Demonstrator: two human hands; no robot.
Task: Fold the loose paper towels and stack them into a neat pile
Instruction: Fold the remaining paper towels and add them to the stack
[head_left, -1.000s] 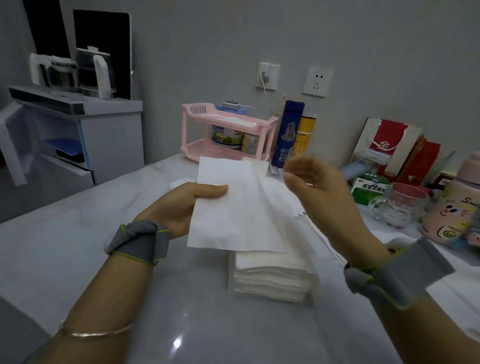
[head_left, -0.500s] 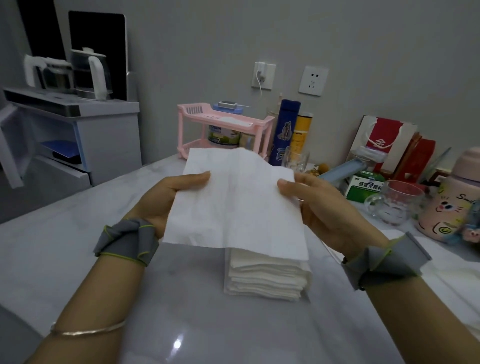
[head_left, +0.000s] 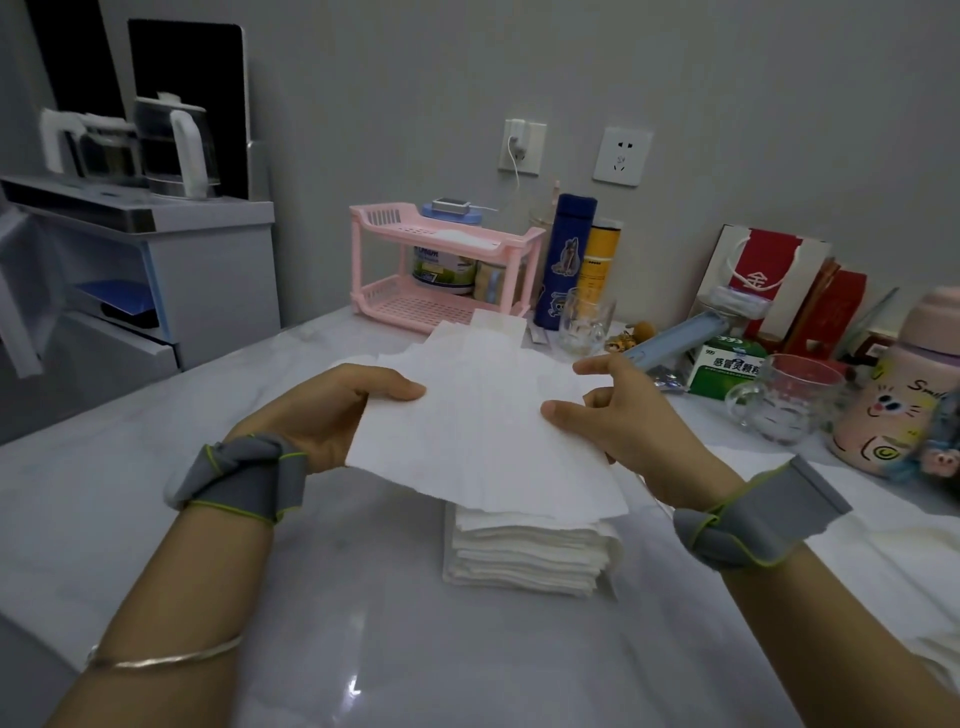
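A white paper towel (head_left: 483, 436) is held flat and nearly level in the air between both hands. My left hand (head_left: 332, 410) pinches its left edge with the thumb on top. My right hand (head_left: 618, 421) pinches the right edge, thumb on top and fingers beneath. Directly below the sheet's near edge a neat pile of folded towels (head_left: 530, 556) sits on the marble counter (head_left: 218, 519). More loose white towels (head_left: 893, 561) lie at the right edge of the counter, and another sheet (head_left: 496, 327) lies behind the held one.
At the back stand a pink two-tier rack (head_left: 441, 265), a blue flask (head_left: 566, 260) and a yellow bottle (head_left: 600, 260). Two glass mugs (head_left: 789, 400), a green medicine box (head_left: 727, 364) and a pink cartoon bottle (head_left: 904, 395) crowd the right. A kettle stand (head_left: 156, 223) is at left.
The folded sheet was opened out flat between both hands, then tilted down from facing me to nearly level and lowered a little over the pile.
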